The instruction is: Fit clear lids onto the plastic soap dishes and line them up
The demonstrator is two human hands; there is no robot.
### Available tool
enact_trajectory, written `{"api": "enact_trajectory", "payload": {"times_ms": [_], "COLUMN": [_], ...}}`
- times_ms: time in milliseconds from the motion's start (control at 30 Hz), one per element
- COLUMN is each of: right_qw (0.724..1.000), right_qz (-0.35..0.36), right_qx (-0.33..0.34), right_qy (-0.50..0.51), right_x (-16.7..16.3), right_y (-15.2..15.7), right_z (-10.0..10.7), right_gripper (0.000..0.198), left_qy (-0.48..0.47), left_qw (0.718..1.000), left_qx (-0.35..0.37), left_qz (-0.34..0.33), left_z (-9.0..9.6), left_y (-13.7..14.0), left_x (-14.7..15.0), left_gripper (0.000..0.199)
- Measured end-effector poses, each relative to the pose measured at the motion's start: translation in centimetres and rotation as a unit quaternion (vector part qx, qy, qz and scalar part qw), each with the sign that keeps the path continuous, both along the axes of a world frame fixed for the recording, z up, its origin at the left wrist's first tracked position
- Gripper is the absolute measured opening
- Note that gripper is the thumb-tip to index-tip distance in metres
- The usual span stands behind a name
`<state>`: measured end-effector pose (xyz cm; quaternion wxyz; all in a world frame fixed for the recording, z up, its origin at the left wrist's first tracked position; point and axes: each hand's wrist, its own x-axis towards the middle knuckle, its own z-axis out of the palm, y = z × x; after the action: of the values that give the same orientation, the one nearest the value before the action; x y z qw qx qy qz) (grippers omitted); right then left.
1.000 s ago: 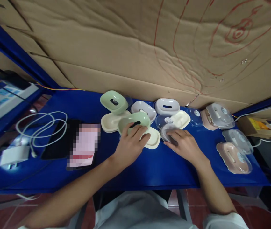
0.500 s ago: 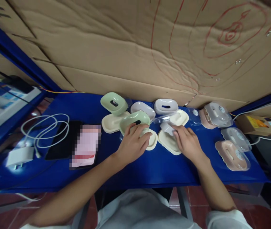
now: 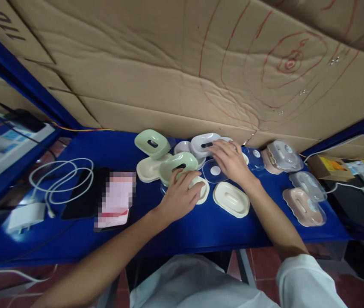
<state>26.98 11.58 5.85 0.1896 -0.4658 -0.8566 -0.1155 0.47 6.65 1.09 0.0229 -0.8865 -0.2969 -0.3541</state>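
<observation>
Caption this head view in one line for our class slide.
Left hand on the nearer green dish, right hand touching a white dish, over a blue table.

2 grn dishes (image 3: 152, 142), 4 crm trays (image 3: 231, 199) vis., 2 pink boxes (image 3: 297, 205).

Back wall: creased brown cardboard sheeting (image 3: 130, 72), seamed, dark print at upper left; concentric red hand-drawn loops (image 3: 291, 64) at right. Slanting blue frame bars (image 3: 31, 85) flank it on both sides. Long table with a smooth blue top (image 3: 184, 235) set against wall foot; pale glare at its left end. Below: reddish square-tiled floor (image 3: 263, 266), grey straight table leg (image 3: 245, 267).
</observation>
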Motion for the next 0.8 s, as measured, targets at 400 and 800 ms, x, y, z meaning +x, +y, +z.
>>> {"api": "enact_trajectory", "payload": {"times_ms": [400, 800], "right_qw": [0.883, 0.874], "right_qz": [-0.435, -0.386], "right_qx": [0.134, 0.144], "right_qy": [0.112, 0.257], "right_x": [15.5, 17.1], "right_y": [-4.8, -4.7], "right_z": [-1.7, -2.6], "right_gripper": [0.057, 0.088], "left_qy": [0.054, -0.117], "left_qw": [0.994, 0.982], "left_qx": [-0.002, -0.097], "left_qz": [-0.099, -0.108], "left_z": [0.5, 0.6], "left_y": [-1.9, -1.5], "left_x": [0.8, 0.5], "left_gripper": [0.017, 0.036]}}
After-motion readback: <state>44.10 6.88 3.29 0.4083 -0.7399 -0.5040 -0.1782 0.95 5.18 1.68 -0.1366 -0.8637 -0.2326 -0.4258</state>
